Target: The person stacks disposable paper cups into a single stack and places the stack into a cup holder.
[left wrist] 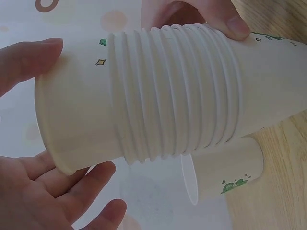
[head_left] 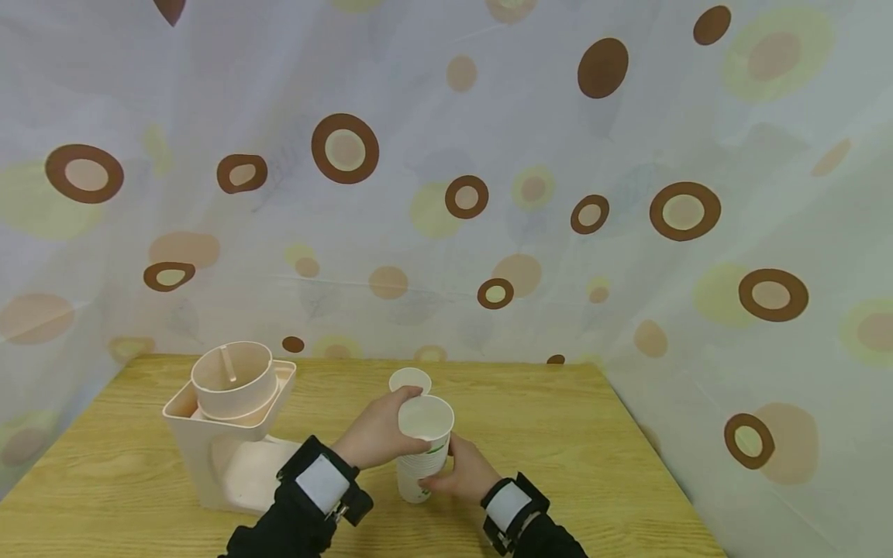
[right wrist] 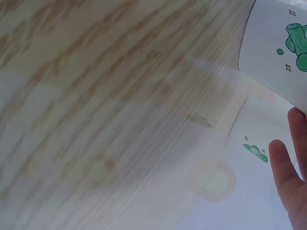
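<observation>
A stack of white paper cups (left wrist: 177,91) with small green drawings stands over the table in front of me, rims nested in a row. My left hand (head_left: 380,430) holds the uppermost paper cup (left wrist: 74,100) near its rim, thumb on one side and fingers on the other. That cup sticks out further from the stack than the rest. Lower down, my right hand (head_left: 469,471) grips the stack from the right, its thumb across the front. Just behind the stack, a single paper cup (head_left: 410,378) stands upright on the table, partly hidden in the head view.
To the left stands a beige plastic holder (head_left: 209,457) with a round open cylinder (head_left: 240,399) in its top and a low base reaching toward my left wrist. A patterned curtain (head_left: 418,232) hangs behind the wooden table (head_left: 558,465).
</observation>
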Demonstrator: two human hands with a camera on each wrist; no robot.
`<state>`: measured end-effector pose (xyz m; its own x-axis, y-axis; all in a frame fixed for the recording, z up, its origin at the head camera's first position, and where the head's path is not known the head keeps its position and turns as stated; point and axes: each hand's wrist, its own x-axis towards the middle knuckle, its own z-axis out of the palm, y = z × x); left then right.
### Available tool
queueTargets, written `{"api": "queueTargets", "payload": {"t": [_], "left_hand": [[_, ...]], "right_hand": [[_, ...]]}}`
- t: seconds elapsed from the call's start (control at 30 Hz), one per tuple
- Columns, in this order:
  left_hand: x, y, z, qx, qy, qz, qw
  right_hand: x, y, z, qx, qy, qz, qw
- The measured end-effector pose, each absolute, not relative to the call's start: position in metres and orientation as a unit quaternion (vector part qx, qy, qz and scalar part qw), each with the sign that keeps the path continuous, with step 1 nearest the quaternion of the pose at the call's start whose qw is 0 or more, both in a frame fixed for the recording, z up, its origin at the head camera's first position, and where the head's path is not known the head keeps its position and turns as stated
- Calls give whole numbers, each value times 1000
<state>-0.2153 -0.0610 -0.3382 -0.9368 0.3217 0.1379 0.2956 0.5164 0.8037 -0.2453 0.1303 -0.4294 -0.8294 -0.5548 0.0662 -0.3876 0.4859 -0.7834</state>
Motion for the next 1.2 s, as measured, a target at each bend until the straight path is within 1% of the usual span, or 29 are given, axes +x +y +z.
{"api": "queueTargets", "payload": {"t": [0.43, 0.67, 1.2], "left_hand": [[-212, -59, -336, 177, 875, 450, 15], [-213, -59, -339, 178, 875, 450, 12], [-213, -59, -345, 185, 875, 447, 9]], "right_hand": [[-246, 130, -432, -275, 859, -423, 89], [-245, 130, -430, -269, 856, -430, 100], [-245, 130, -430, -273, 855, -429, 96]]}}
